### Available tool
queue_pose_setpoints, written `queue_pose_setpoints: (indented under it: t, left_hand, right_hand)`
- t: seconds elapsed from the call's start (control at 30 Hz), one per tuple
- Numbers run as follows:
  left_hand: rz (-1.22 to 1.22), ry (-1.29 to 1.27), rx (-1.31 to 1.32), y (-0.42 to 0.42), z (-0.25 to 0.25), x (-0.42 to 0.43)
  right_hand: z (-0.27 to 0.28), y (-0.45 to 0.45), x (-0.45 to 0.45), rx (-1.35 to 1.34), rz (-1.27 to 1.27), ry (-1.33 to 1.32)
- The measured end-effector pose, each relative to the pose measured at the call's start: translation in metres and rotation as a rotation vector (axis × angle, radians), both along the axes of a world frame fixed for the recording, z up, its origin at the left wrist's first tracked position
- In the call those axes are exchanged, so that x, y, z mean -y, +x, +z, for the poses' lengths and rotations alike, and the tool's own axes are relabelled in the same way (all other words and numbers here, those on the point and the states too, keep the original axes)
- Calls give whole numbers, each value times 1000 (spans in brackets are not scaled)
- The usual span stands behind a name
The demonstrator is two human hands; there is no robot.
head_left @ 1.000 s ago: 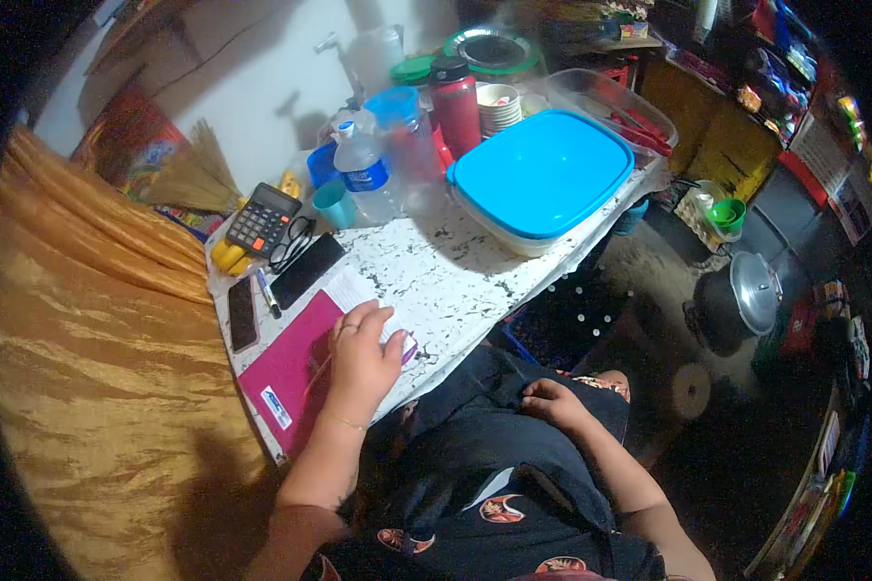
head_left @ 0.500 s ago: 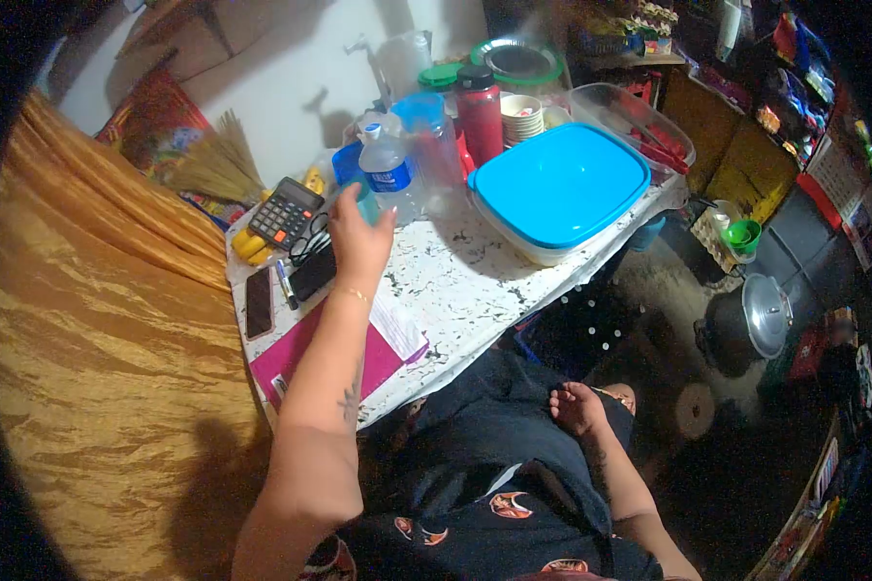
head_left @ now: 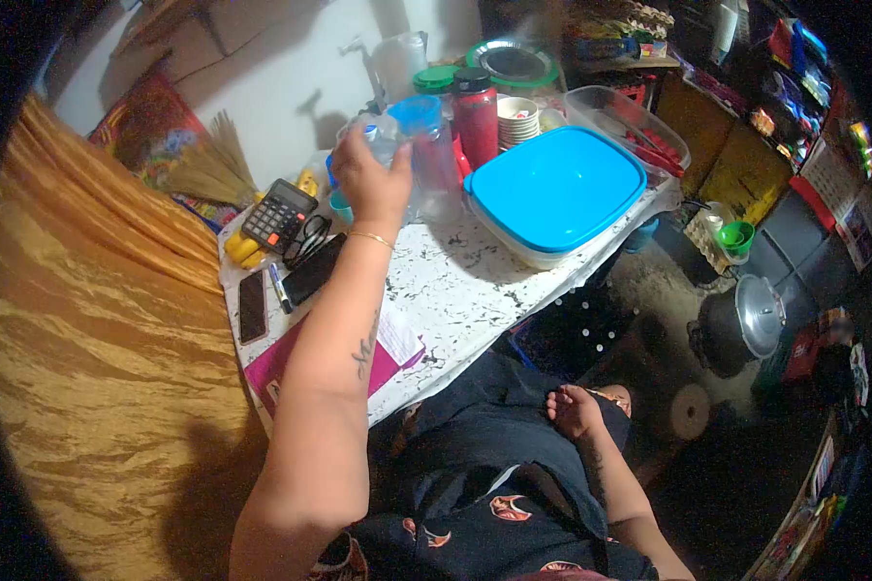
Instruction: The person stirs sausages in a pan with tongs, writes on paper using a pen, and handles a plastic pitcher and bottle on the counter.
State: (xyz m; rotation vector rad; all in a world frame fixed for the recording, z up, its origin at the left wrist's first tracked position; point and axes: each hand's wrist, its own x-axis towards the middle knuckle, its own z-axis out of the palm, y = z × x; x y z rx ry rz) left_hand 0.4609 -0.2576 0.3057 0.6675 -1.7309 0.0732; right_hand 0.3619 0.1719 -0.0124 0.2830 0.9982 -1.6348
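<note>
My left hand [head_left: 373, 184] reaches over the table to a clear plastic water bottle [head_left: 386, 147] with a blue cap. Its thumb and fingers are apart, in front of the bottle's upper part. The hand hides most of the bottle and its label, and I cannot tell whether the fingers touch it. A teal cup [head_left: 340, 205] shows just left of the wrist. Resting on my lap, my right hand [head_left: 574, 412] has its fingers curled in, with nothing seen in them. Below my left forearm lie a magenta folder [head_left: 279, 363] and white papers [head_left: 398, 339].
A calculator [head_left: 281, 215], bananas [head_left: 246, 254], a phone [head_left: 252, 305] and a marker [head_left: 280, 288] lie on the left. A blue-lidded container [head_left: 560, 184], a red bottle [head_left: 475, 121] and stacked paper cups [head_left: 518, 124] stand to the right. A pot [head_left: 741, 324] sits beyond the table.
My left hand has moved farther forward, up to the water bottle, and now covers its label. My right hand stays on my lap. The view has shifted slightly.
</note>
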Motion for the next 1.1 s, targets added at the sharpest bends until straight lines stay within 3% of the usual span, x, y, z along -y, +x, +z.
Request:
queue_pose_setpoints:
  t: [0.1,0.23,0.53,0.63,0.77,0.83,0.9,0.97,1.03,1.1]
  left_hand:
    - [-77,-110,114,-15,20,-15]
    - [-49,209,278,-33,29,-25]
    - [-138,64,13,-23,9,-30]
    - [-183,69,18,-1,26,-48]
    - [-234,253,126,36,53,-91]
    - [-276,330,165,46,52,-107]
    - [-320,345,191,55,47,-122]
    - [-400,339,159,59,40,-138]
    - [-412,263,174,64,33,-148]
    - [-434,223,173,66,29,-161]
  right_hand:
    - [-3,2,0,43,-15,7]
    - [-7,-1,3,21,33,-40]
    - [17,6,0,37,-59,9]
    - [15,8,1,-105,12,-53]
    - [29,6,22,-594,206,-39]
    - [101,11,45,-856,306,-48]
    - [163,16,71,-1103,257,-210]
    - [228,18,86,-1488,234,-191]
    - [294,30,99,-1748,42,-293]
    - [331,35,110,-1859,4,-306]
